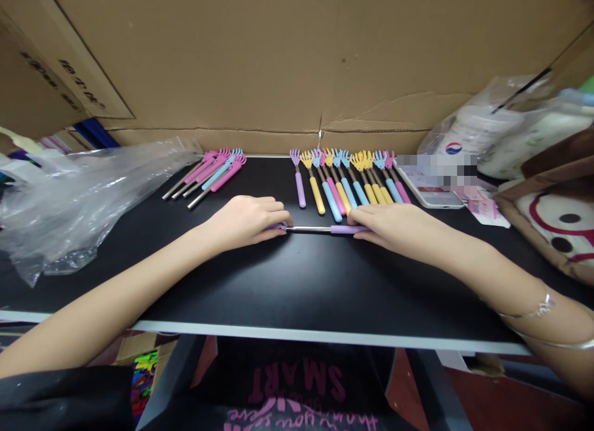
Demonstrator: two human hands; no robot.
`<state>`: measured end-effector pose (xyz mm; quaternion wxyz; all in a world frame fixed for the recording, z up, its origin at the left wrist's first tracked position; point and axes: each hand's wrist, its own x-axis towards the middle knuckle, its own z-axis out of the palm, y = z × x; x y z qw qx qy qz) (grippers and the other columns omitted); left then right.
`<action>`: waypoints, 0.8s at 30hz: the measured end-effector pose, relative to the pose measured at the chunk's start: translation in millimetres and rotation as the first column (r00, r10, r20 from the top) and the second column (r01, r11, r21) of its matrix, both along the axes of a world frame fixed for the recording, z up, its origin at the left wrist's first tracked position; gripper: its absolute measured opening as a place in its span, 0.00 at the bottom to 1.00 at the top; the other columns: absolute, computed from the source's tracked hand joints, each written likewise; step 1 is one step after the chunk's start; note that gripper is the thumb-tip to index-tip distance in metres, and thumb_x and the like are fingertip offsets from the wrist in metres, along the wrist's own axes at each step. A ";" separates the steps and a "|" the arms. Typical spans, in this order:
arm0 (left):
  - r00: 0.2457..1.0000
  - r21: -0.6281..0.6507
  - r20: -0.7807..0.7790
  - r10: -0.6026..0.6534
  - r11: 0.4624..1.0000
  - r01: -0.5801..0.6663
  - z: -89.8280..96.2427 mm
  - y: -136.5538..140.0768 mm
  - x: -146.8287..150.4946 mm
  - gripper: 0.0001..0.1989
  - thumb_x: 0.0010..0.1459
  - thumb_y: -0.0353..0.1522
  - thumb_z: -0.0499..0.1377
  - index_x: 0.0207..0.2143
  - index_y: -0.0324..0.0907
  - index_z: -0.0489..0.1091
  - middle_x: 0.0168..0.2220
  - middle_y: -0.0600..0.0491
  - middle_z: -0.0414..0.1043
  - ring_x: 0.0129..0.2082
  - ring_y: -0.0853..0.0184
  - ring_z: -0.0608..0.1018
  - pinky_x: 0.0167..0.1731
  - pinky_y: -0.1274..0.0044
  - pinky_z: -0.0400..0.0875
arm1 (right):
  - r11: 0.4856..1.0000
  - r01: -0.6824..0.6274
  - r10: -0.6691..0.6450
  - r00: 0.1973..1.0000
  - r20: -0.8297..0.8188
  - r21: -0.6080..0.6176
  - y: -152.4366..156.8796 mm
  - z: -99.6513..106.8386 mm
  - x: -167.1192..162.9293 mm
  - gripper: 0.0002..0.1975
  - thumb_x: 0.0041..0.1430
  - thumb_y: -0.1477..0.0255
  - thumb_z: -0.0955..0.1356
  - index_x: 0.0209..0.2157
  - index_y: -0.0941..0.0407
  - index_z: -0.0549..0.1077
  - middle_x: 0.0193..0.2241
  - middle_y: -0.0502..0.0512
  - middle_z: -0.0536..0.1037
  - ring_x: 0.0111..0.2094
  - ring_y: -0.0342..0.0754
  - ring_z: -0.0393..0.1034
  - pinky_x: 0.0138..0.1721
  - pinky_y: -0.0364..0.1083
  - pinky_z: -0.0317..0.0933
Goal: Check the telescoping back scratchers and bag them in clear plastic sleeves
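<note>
Between my hands, low over the black tabletop (297,288), a purple back scratcher (313,229) lies crosswise, its metal rod showing in the middle. My left hand (253,220) pinches its purple claw end, mostly hidden by the fingers. Around the purple handle at the other end, my right hand (387,226) is closed. Just behind, a row of back scratchers (320,192) in purple, yellow, blue and pink lies with claws toward the back. Several pink and blue scratcher parts with bare metal rods (218,168) lie behind my left hand.
Cardboard (288,59) walls off the back. A clear plastic bag (102,195) spreads over the left side. At the right are a phone (431,186), a small card (487,208), a bagged white container (482,134) and a brown bag with a cartoon face (557,220).
</note>
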<state>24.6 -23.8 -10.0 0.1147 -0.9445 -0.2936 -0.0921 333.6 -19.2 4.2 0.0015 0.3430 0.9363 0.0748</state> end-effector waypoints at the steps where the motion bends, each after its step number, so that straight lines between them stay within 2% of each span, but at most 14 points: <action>1: 1.000 0.001 0.002 -0.002 1.000 0.002 -0.1 0.0 0.0 0.09 0.67 0.36 0.53 0.41 0.44 0.72 0.34 0.54 0.75 0.35 0.69 0.76 0.29 0.79 0.61 | 1.000 -0.001 0.001 1.000 0.002 0.002 0.0 -0.2 -0.1 0.08 0.64 0.68 0.60 0.38 0.54 0.69 0.35 0.54 0.80 0.32 0.48 0.75 0.27 0.44 0.57; 20: 1.000 0.041 0.015 -0.015 0.999 0.014 -2.3 1.1 -0.6 0.09 0.67 0.36 0.53 0.41 0.44 0.72 0.34 0.55 0.74 0.35 0.70 0.76 0.29 0.79 0.60 | 1.000 0.004 -0.004 1.000 0.019 0.012 -0.2 -1.7 -0.8 0.06 0.65 0.68 0.62 0.39 0.54 0.68 0.37 0.53 0.80 0.33 0.48 0.75 0.28 0.44 0.57; 24: 1.000 0.052 0.025 -0.005 0.999 0.003 -3.5 1.3 -0.9 0.09 0.67 0.36 0.53 0.43 0.45 0.71 0.35 0.56 0.75 0.34 0.70 0.76 0.29 0.79 0.61 | 0.998 -0.001 0.003 0.999 -0.034 0.062 3.1 -5.2 1.4 0.06 0.64 0.67 0.63 0.37 0.53 0.68 0.33 0.50 0.80 0.29 0.46 0.74 0.26 0.42 0.54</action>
